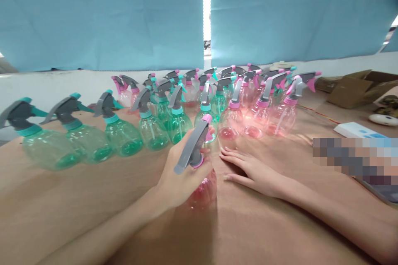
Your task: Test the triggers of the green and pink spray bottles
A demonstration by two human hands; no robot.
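My left hand [183, 169] is wrapped round the neck of a pink spray bottle [203, 190] with a grey and pink trigger head. The fingers on its far side are partly hidden. My right hand [251, 169] lies flat on the wooden table [248, 232] with its fingers stretched out, just right of that bottle and holding nothing. Its fingertips are close to a standing pink spray bottle [230, 126]. Left of my left hand, a green spray bottle [155, 132] stands at the end of a row of green ones.
More green bottles, such as the green spray bottle [46, 149] at far left, line the front row. Mixed pink and green bottles crowd behind. To the right are a cardboard box [351, 91], a white and blue box [360, 130] and a pixelated patch. Blue curtains [108, 16] hang behind.
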